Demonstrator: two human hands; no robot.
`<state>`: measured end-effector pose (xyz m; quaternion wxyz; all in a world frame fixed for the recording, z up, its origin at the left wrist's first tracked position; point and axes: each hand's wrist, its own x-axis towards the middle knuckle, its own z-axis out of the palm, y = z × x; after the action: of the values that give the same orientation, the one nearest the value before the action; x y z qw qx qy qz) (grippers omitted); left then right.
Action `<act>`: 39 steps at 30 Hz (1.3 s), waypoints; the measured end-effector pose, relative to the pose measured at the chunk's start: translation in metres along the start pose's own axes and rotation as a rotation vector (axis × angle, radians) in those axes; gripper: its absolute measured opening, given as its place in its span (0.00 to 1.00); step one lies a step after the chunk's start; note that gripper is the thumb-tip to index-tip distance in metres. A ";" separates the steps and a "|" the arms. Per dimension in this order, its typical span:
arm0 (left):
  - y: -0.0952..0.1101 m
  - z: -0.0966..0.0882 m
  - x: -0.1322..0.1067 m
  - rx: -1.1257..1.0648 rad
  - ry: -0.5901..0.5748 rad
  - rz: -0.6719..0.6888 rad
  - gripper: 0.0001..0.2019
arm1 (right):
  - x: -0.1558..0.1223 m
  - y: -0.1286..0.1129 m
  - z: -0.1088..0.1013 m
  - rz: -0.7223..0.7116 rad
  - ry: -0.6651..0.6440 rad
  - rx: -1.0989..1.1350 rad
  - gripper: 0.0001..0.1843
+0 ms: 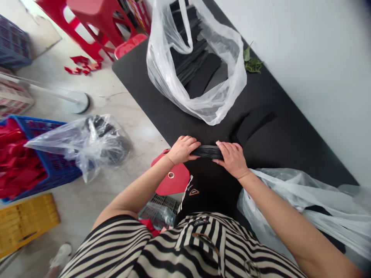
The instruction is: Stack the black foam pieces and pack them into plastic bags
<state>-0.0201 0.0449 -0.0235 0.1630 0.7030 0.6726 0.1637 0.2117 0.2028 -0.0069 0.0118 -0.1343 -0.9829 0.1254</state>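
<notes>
A thin stack of black sheets stands on its edge at the near rim of the black table. My left hand wraps its fingers over the stack's left end. My right hand clasps the right end, fingers curled over the top. Both hands are closed on the stack, squeezing it between them. Further back on the table a clear plastic bag lies open, filled with several more black sheets. A loose black sheet lies flat just beyond my right hand.
Another clear plastic bag lies at my right elbow. On the floor to the left are a bagged dark bundle, a blue crate of red pieces, a yellow crate and red stools. A white wall bounds the table's right.
</notes>
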 end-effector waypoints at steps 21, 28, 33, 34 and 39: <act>-0.006 0.021 0.005 0.058 0.049 0.127 0.26 | 0.005 0.004 0.011 -0.067 -0.077 -0.027 0.32; -0.021 0.016 -0.010 0.049 0.102 0.125 0.31 | -0.008 0.018 0.008 -0.047 0.001 -0.064 0.25; -0.026 0.011 -0.001 0.060 0.118 0.146 0.32 | -0.008 0.018 0.011 -0.026 -0.030 -0.039 0.26; -0.027 0.010 0.001 0.054 0.112 0.157 0.31 | -0.008 0.018 0.012 -0.035 -0.047 -0.020 0.27; -0.029 0.002 0.004 0.050 0.082 0.161 0.29 | -0.007 0.018 0.010 0.002 -0.066 0.002 0.28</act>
<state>-0.0455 0.0502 -0.0380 0.1039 0.7514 0.6238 0.1883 0.2222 0.2152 -0.0214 -0.0206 -0.1312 -0.9825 0.1309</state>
